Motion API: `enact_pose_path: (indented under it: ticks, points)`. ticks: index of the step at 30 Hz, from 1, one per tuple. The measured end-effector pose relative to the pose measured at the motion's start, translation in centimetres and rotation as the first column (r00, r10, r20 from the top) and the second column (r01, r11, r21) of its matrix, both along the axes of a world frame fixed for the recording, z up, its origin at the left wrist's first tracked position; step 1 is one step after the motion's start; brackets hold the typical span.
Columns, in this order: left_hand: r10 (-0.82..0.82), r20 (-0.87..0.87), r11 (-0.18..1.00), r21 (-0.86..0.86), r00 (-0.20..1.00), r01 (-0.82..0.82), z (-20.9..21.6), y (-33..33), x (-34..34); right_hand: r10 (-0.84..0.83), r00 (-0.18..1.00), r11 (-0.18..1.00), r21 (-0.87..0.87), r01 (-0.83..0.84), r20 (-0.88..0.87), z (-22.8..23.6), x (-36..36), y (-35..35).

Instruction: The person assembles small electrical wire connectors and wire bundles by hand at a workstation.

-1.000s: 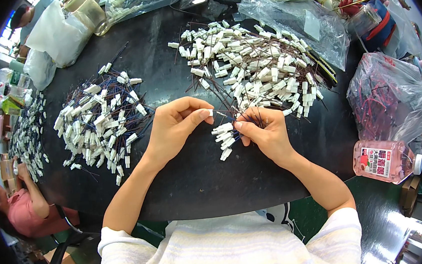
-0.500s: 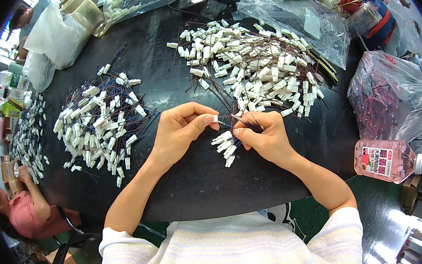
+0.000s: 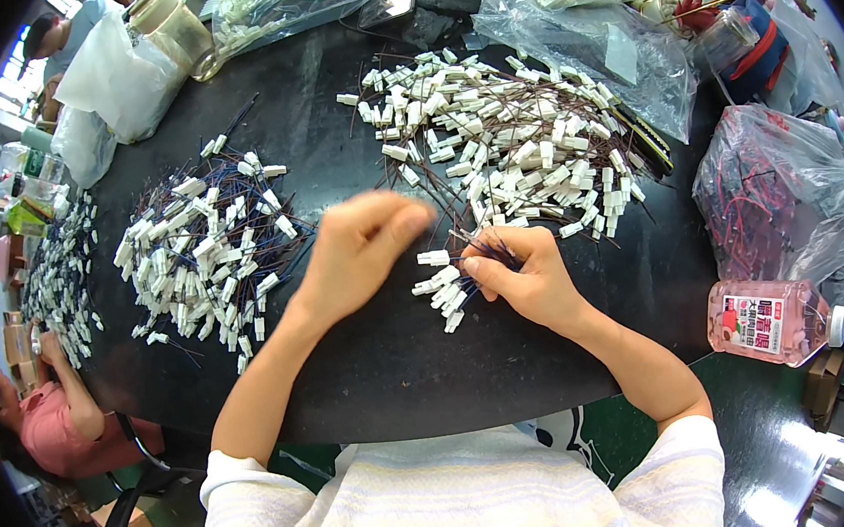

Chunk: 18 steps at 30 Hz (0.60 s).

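Observation:
Pinched in my right hand (image 3: 528,272) is a bunch of thin dark wires, their white plug connectors (image 3: 442,294) sticking out to the left over the table. One connector (image 3: 433,259) stands a little apart at the top of this bunch. My left hand (image 3: 361,254) hovers just up and left of it, its fingers curled but smeared by motion, so whether they hold anything is unclear. Beyond my hands spreads a large heap of white connectors on brown wires (image 3: 521,134). Left of my left hand lies another heap of connectors with blue and brown wires (image 3: 202,251).
On the black table (image 3: 393,386), a pink liquid bottle (image 3: 773,318) and a clear bag of red wires (image 3: 767,193) stand at the right. Plastic bags (image 3: 115,85) line the far side. A co-worker (image 3: 63,410) sits at far left near more connectors (image 3: 62,275).
My left hand has let go of a white connector and lifted slightly away, blurring. That connector now sits with the bunch in my right hand, which has hardly moved.

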<state>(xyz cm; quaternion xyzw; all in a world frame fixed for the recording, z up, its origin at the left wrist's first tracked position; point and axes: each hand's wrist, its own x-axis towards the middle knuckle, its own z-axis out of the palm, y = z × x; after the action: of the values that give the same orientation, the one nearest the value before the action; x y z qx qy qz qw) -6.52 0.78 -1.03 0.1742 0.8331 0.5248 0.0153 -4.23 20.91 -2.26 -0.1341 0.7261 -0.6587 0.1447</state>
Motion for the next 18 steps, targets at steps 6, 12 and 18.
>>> enact_pose_path:
  ticks: [6,12,18]
  points:
    - [-0.121,-0.53,0.854,-0.486,0.839,-0.184,-0.8,-0.3,-3.4,-0.007,1.0,0.999,-0.045,0.009,0.028,0.2,-0.1,0.0]
    - [-0.009,-0.398,0.947,-0.299,0.917,-0.12,1.2,0.0,-0.9,0.02,0.999,0.999,-0.048,-0.018,0.043,0.0,-0.5,0.1]
    - [0.052,0.222,0.978,0.184,0.974,-0.094,0.9,-0.1,1.4,0.071,0.996,0.997,-0.033,-0.07,0.045,0.1,-0.4,0.0]
